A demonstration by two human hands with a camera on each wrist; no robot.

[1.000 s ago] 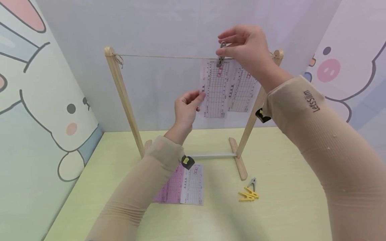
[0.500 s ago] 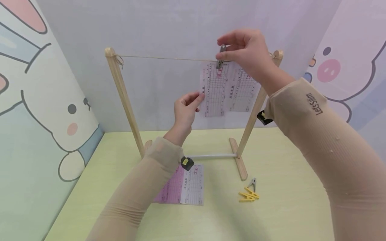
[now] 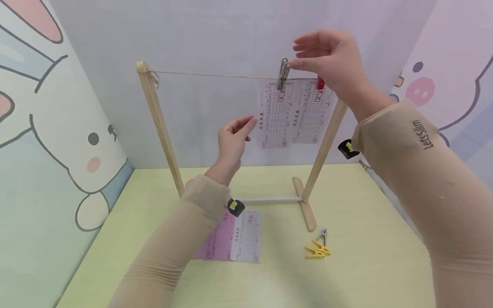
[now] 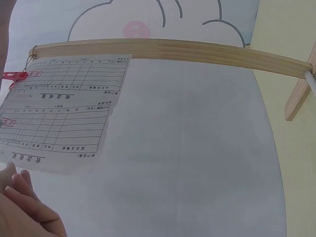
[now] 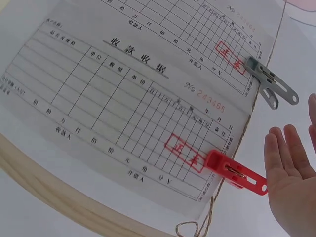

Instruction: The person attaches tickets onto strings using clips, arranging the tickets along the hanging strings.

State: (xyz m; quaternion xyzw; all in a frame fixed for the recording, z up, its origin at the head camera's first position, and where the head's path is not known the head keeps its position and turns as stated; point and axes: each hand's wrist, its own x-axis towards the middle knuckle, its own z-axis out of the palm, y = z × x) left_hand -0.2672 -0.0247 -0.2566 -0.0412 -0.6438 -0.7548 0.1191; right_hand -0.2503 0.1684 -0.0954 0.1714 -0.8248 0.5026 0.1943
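Observation:
A grey clothespin [image 3: 283, 75] clips a receipt sheet [image 3: 275, 117] with a red stamp to the string. Just right of that clothespin is my right hand [image 3: 337, 62]; its fingers are extended and hold nothing. In the right wrist view that hand [image 5: 292, 185] lies beside a red clothespin [image 5: 236, 173], which clips a second receipt [image 5: 133, 103] to the line. My left hand [image 3: 233, 139], fingers loosely bent, is at the left edge of the first receipt with no paper between the fingertips. In the left wrist view the hand [image 4: 27, 207] is partly cut off.
The string [image 3: 212, 75] runs between two wooden posts [image 3: 159, 124] of a stand. Pink and white receipts [image 3: 246, 237] lie on the table [image 3: 366, 256], partly behind my left sleeve. Yellow clothespins [image 3: 317, 250] and a grey clothespin [image 3: 322, 235] lie to the right.
My right hand has let go of the grey clothespin and moved right, uncovering the red clothespin. My left hand has let go of the receipt's edge and drawn slightly left.

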